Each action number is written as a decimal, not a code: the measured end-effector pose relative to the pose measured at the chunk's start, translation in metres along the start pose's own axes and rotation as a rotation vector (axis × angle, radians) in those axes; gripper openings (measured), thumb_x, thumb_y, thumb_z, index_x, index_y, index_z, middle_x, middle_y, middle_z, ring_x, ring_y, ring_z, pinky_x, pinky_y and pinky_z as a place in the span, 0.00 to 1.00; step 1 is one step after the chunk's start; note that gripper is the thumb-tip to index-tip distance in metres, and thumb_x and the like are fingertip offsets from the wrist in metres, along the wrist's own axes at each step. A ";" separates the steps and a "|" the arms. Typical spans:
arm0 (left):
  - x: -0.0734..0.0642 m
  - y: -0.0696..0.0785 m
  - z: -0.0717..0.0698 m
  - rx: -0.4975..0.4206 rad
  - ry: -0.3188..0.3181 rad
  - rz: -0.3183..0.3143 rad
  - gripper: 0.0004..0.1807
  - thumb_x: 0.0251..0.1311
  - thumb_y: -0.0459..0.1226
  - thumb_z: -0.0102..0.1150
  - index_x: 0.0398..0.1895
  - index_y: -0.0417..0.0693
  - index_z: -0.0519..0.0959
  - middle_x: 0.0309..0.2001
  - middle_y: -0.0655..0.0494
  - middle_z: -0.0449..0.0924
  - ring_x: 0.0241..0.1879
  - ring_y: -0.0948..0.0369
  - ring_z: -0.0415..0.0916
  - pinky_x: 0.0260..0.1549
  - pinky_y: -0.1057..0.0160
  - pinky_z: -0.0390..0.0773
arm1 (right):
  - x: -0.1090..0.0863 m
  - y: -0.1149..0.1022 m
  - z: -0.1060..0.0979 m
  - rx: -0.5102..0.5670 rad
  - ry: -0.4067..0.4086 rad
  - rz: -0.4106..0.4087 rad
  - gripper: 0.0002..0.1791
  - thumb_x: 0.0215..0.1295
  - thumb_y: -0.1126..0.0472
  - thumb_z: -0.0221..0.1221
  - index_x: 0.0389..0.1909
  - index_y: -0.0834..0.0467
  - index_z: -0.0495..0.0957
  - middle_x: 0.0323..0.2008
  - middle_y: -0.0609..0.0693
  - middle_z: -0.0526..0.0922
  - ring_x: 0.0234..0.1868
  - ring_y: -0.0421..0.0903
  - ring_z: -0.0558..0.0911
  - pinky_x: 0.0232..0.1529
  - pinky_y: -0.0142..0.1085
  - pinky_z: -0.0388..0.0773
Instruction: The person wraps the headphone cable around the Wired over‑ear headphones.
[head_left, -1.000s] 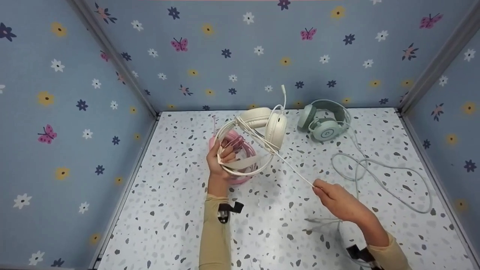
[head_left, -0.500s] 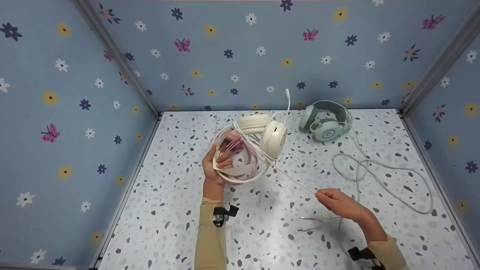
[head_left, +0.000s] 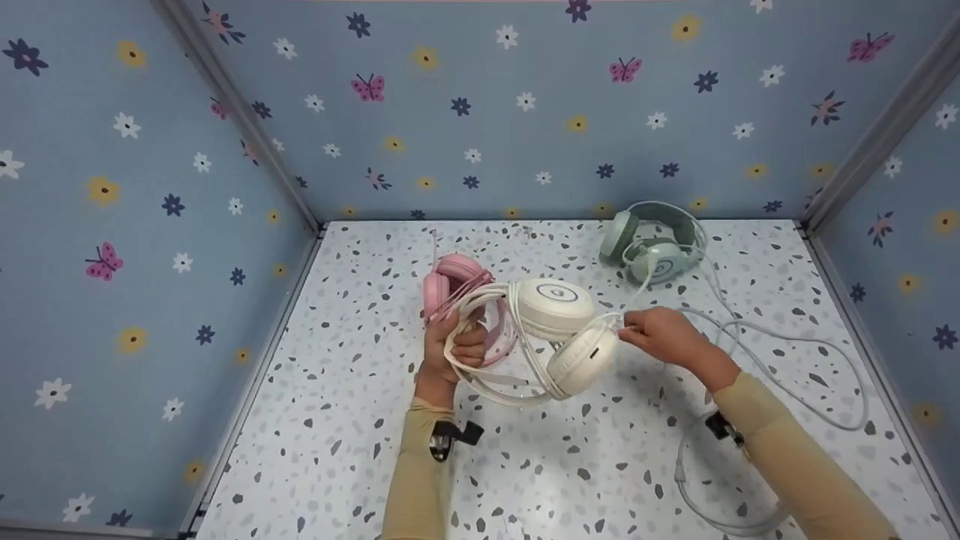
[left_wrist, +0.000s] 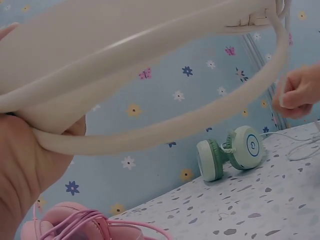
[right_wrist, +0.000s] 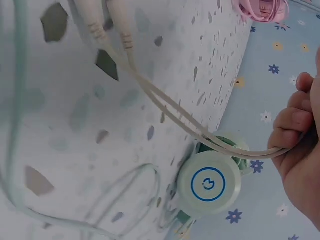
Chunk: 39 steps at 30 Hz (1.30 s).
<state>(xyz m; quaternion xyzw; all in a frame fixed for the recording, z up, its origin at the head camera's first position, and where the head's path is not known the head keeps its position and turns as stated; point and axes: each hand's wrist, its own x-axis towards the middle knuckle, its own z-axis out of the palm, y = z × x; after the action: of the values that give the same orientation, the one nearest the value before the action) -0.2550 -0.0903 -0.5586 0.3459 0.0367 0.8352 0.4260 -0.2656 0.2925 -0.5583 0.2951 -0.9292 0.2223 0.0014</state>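
Note:
My left hand [head_left: 454, 349] grips a pair of cream-white headphones [head_left: 559, 300] by the headband, above the table. Their cable is wound around the band and ear cups. Close beside the nearer ear cup, my right hand [head_left: 664, 334] holds the white cable [right_wrist: 175, 112] in curled fingers. From that grip two cable ends hang down to white plugs [right_wrist: 120, 20] in the right wrist view. Pink headphones [head_left: 457, 274] with a bundled cord lie on the table behind the left hand, partly hidden by the white pair.
Mint-green headphones [head_left: 656, 255] lie at the back right of the speckled table [head_left: 337, 450]. Their long cable [head_left: 817, 341] loops over the right side and runs under the right forearm. Flower-patterned panels [head_left: 525, 112] enclose the back and sides.
My right hand has moved up and towards the headphones, and the cable no longer stretches taut to it. The white headphones have turned and tipped, the ear cups now lower and further right.

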 end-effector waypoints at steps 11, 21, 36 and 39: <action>0.009 -0.013 -0.003 0.047 0.008 -0.274 0.12 0.71 0.49 0.46 0.49 0.53 0.69 0.20 0.63 0.48 0.14 0.71 0.47 0.15 0.75 0.50 | 0.059 -0.020 -0.068 -0.524 0.015 -0.487 0.31 0.49 0.27 0.59 0.16 0.51 0.67 0.11 0.42 0.65 0.12 0.40 0.60 0.12 0.37 0.60; 0.033 -0.029 0.002 0.294 0.165 -0.294 0.10 0.71 0.47 0.49 0.39 0.50 0.67 0.18 0.61 0.46 0.13 0.69 0.41 0.11 0.73 0.47 | 0.076 -0.083 -0.120 -0.672 -0.304 -0.435 0.27 0.44 0.30 0.65 0.20 0.51 0.78 0.11 0.41 0.65 0.12 0.40 0.62 0.14 0.35 0.64; 0.056 -0.042 0.014 0.842 0.665 -0.099 0.07 0.71 0.38 0.43 0.34 0.47 0.62 0.16 0.62 0.49 0.13 0.68 0.45 0.09 0.70 0.50 | 0.092 -0.142 -0.126 -0.937 -0.246 -0.316 0.15 0.57 0.49 0.67 0.18 0.52 0.78 0.13 0.47 0.71 0.14 0.44 0.67 0.15 0.38 0.66; 0.056 -0.045 0.012 0.857 0.738 -0.053 0.08 0.71 0.39 0.45 0.34 0.48 0.63 0.17 0.62 0.50 0.14 0.68 0.45 0.10 0.71 0.51 | 0.088 -0.148 -0.128 -0.939 -0.224 -0.228 0.13 0.59 0.58 0.64 0.16 0.53 0.76 0.11 0.47 0.68 0.14 0.44 0.66 0.14 0.38 0.65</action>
<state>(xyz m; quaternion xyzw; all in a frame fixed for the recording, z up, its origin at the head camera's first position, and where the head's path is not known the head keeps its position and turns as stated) -0.2395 -0.0234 -0.5348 0.1721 0.5276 0.8003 0.2270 -0.2734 0.1898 -0.3704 0.3844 -0.8853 -0.2550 0.0584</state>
